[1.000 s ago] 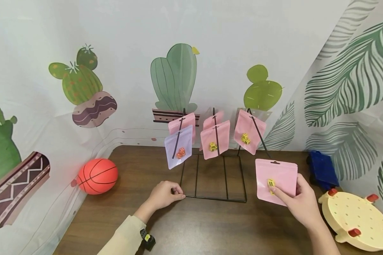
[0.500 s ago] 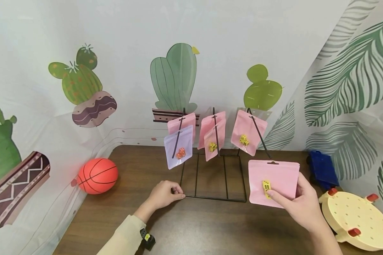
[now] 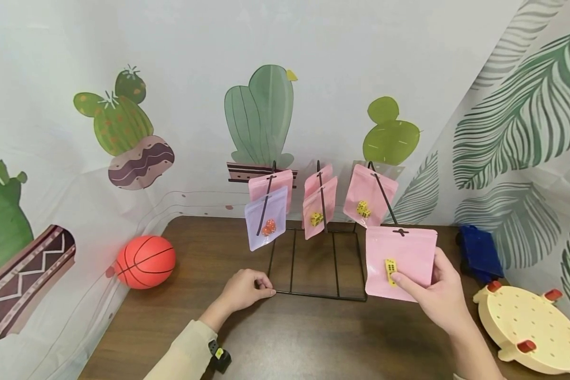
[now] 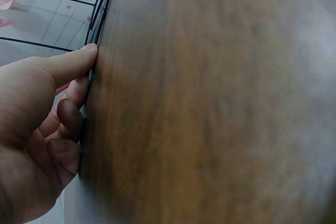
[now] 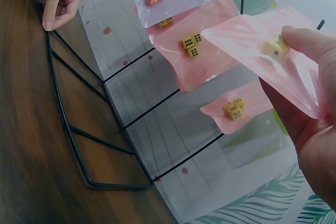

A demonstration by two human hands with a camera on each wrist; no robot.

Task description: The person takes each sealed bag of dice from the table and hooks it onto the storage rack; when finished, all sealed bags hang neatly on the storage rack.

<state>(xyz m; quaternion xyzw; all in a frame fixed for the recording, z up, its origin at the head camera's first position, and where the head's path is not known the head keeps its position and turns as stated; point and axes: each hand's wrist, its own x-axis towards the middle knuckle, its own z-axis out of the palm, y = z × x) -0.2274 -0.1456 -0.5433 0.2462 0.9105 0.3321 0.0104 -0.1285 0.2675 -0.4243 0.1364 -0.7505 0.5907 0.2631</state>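
Observation:
My right hand [image 3: 439, 298] pinches a pink zip bag [image 3: 423, 264] with yellow dice [image 3: 390, 272] inside, thumb in front and the other fingers mostly hidden behind it. The bag's top hole is at the tip of the right hook [image 3: 385, 198] of a black wire display rack [image 3: 330, 296]. Whether the tip has passed through, I cannot tell. My left hand [image 3: 247, 290] pinches the front left corner of the rack's base, its fingers curled under the thumb [image 4: 79, 62] in the left wrist view.
A lilac bag [image 3: 266, 211] with orange dice hangs on the left hook before a pink one. Pink bags [image 3: 320, 206] hang on the middle hook, another [image 3: 356, 192] on the right. A red ball [image 3: 145, 262], a cream pegged toy [image 3: 527, 327] and a blue object [image 3: 481, 250] stand around.
My right hand has carried the pink bag left, then up to the right hook's tip. The bags on the middle hook have swung. My left hand stays at the rack's corner.

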